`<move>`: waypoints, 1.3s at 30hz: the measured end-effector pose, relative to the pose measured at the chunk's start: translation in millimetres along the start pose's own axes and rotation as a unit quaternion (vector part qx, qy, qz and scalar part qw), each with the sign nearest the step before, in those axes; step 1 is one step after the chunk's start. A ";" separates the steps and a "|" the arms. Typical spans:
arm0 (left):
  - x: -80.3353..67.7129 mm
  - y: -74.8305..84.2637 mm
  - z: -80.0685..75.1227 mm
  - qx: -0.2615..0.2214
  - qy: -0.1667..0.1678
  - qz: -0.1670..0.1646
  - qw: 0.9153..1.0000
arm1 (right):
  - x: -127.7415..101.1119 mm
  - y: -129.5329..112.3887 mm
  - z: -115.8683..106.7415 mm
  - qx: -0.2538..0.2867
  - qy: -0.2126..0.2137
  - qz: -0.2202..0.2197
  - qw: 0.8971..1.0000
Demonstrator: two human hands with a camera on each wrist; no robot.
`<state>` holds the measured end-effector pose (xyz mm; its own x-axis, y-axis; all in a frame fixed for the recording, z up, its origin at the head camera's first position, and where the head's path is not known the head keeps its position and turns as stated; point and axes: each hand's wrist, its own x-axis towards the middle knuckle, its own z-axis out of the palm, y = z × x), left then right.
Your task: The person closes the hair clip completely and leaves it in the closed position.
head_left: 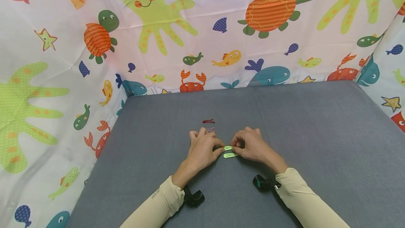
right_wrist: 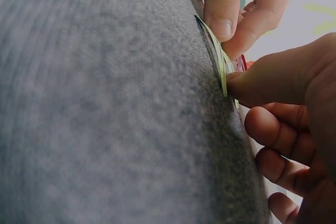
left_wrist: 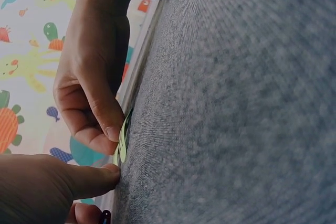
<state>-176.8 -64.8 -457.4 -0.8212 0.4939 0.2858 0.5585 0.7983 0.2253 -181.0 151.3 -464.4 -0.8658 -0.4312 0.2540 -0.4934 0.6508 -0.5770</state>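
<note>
On grey felt, both hands [head_left: 202,149] pinch flat green clips [head_left: 228,148].

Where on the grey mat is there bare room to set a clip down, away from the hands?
The grey mat lies bare right of the right hand to the curtain, and left of the left hand to the mat's edge. It is crowded between the hands, at the green clips, and just beyond, by the red clip.

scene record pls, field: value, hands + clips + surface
left hand: pinches one end of the upper green clip
right hand: pinches the other end of it
lower green clip: flat on the mat, just nearer the person
red clip: beyond the hands, untouched
surface: grey mat
backdrop: sea-animal cloth
</note>
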 end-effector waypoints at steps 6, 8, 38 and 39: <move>-0.8 -0.1 1.0 -0.003 0.004 0.003 1.000 | 0.5 -0.1 0.4 -0.001 -0.006 0.009 1.000; -0.9 -0.1 1.3 -0.003 0.004 0.004 1.000 | 0.3 0.1 0.3 -0.001 -0.006 0.008 1.000; 0.3 -0.5 -1.6 -0.014 -0.007 -0.006 1.000 | -0.7 -0.9 -2.3 -0.002 -0.008 0.002 1.000; 0.6 -0.7 -2.0 -0.014 -0.006 -0.007 1.000 | -0.8 -0.9 -2.6 -0.002 -0.007 0.000 1.000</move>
<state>-177.5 -65.8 -455.5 -0.8299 0.4870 0.2722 0.5502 0.7953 0.2546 -180.2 152.7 -462.1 -0.8643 -0.4398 0.2442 -0.4944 0.6529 -0.5739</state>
